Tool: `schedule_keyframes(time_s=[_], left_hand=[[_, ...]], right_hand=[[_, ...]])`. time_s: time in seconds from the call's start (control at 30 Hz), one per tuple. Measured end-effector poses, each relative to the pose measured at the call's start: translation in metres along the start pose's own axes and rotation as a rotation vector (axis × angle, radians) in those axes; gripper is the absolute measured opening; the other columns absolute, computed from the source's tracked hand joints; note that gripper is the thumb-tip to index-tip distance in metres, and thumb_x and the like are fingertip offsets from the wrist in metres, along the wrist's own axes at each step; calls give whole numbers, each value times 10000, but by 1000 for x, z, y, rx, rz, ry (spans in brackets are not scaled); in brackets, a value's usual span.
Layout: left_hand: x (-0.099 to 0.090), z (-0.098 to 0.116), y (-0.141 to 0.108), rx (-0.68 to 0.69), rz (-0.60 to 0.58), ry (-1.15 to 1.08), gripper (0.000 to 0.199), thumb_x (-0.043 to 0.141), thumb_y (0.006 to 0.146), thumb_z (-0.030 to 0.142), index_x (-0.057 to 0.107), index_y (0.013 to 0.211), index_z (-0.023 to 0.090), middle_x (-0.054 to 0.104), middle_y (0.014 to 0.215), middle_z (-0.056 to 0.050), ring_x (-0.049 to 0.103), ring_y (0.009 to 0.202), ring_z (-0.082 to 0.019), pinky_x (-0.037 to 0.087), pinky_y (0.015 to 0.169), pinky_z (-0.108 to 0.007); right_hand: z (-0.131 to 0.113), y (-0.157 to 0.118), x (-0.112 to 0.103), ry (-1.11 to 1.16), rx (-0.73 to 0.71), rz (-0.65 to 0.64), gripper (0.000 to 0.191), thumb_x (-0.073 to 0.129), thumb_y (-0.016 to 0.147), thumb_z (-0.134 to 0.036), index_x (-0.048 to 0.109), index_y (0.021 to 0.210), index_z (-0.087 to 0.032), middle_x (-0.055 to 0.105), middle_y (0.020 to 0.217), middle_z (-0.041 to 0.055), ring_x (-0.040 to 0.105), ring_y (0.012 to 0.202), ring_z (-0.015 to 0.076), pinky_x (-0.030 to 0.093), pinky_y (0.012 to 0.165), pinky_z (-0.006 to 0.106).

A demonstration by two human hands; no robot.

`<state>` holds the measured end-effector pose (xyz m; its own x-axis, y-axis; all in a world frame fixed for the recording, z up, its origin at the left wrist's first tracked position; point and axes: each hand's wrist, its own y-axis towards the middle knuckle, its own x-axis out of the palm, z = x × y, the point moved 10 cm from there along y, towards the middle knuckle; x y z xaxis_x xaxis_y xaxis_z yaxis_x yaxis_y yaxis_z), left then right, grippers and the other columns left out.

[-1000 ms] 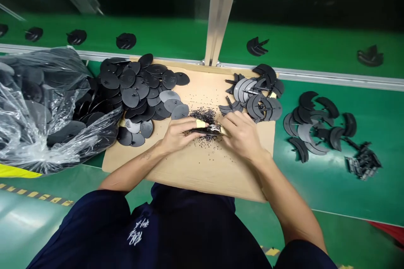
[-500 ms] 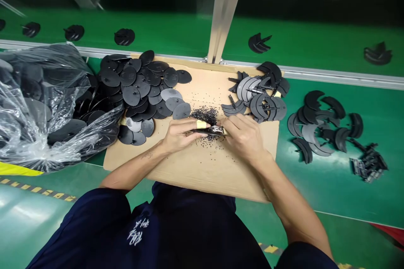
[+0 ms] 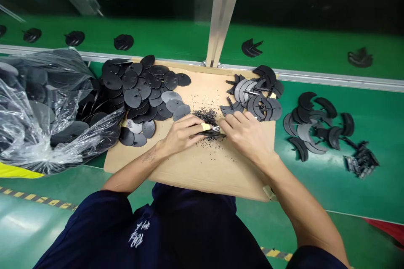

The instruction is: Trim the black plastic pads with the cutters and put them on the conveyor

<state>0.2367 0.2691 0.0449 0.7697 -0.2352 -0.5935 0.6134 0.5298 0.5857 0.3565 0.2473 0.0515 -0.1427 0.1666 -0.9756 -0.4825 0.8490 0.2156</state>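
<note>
Over a cardboard sheet (image 3: 189, 172), my two hands meet near the middle. My left hand (image 3: 183, 134) is closed on a thin black plastic disc (image 3: 214, 135), seen nearly edge-on; yellow tape wraps one finger. My right hand (image 3: 244, 134) is wrapped round a pair of nippers (image 3: 216, 129), whose metal jaws sit at the disc. The fingers hide most of the handles. Just beyond my hands lies a heap of tiny black plastic bits (image 3: 205, 114), with more scattered below.
Many black discs (image 3: 132, 97) are piled at the left, beside a clear plastic bag (image 3: 47, 151) full of them. Black crescent pieces (image 3: 264, 107) lie on the cardboard's right, others (image 3: 305, 130) on the green table, near small black clips (image 3: 361, 159). A metal post (image 3: 217, 29) stands behind.
My right hand has shifted slightly, and the nippers' jaws sit a little differently against the disc. The whole view has moved slightly.
</note>
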Motion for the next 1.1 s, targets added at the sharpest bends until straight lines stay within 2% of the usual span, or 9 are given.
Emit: schedule_keyframes(time_s=[0.13, 0.3, 0.47, 0.57, 0.63, 0.8, 0.93, 1.0, 1.1], left_hand=[[-4, -6, -1, -4, -9, 49, 164, 665, 956, 236, 683, 1113, 192, 714, 931, -44, 654, 855, -155, 563, 764, -309], [-4, -6, 0, -15, -21, 24, 136, 656, 964, 237, 694, 1085, 186, 720, 917, -46, 658, 842, -151, 557, 751, -295], [-6, -16, 1, -157, -122, -127, 336, 750, 893, 392, 726, 1155, 184, 766, 1045, -96, 715, 951, -197, 589, 847, -332], [-17, -36, -1, -313, -92, -202, 295, 652, 966, 400, 753, 1141, 186, 782, 1102, -97, 746, 996, -195, 603, 886, -319], [-23, -44, 0, -349, -44, -188, 246, 616, 990, 358, 777, 1059, 185, 800, 1049, -78, 764, 947, -180, 613, 866, -299], [-18, -39, 7, -236, -20, -25, 240, 660, 963, 363, 770, 869, 171, 799, 856, -45, 736, 729, -144, 577, 691, -239], [-11, -34, 11, -179, -78, 106, 328, 619, 987, 394, 710, 777, 160, 715, 691, -14, 581, 541, -94, 454, 552, -214], [-9, -31, 14, -140, -100, 157, 353, 586, 1006, 388, 684, 756, 157, 671, 650, -8, 548, 537, -97, 430, 551, -221], [-4, -25, 18, -65, -148, 197, 348, 530, 1032, 367, 684, 800, 159, 678, 717, -38, 606, 655, -133, 466, 631, -244]], right_hand=[[14, -10, -3, 2, 64, 63, 254, 446, 981, -84, 645, 865, -191, 621, 738, 51, 465, 720, 204, 295, 652, 348], [17, -18, -4, 400, 145, 241, 78, 593, 976, -266, 630, 997, -201, 672, 900, 56, 578, 813, 196, 416, 711, 317], [-6, -16, -2, 468, 63, 327, 146, 511, 948, -105, 624, 970, -194, 694, 891, 61, 591, 776, 181, 425, 686, 312], [-4, -21, -3, 450, 69, 358, 200, 496, 917, -65, 632, 974, -200, 697, 887, 61, 602, 790, 183, 432, 692, 316], [-2, -23, -3, 445, 61, 365, 201, 497, 917, -66, 634, 973, -202, 701, 887, 61, 608, 794, 183, 434, 690, 316], [-7, -25, -3, 393, 11, 385, 149, 533, 945, -102, 639, 978, -201, 711, 876, 58, 619, 795, 180, 437, 696, 316], [-9, -27, -5, 361, -17, 403, 139, 541, 947, -106, 642, 985, -193, 715, 865, 64, 608, 797, 183, 434, 698, 320], [-8, -29, -8, 346, -20, 417, 166, 523, 950, -91, 647, 990, -194, 717, 864, 63, 604, 786, 181, 432, 700, 323], [-7, -32, -13, 307, -29, 450, 191, 512, 949, -75, 651, 988, -199, 722, 858, 58, 601, 768, 179, 427, 700, 325]])
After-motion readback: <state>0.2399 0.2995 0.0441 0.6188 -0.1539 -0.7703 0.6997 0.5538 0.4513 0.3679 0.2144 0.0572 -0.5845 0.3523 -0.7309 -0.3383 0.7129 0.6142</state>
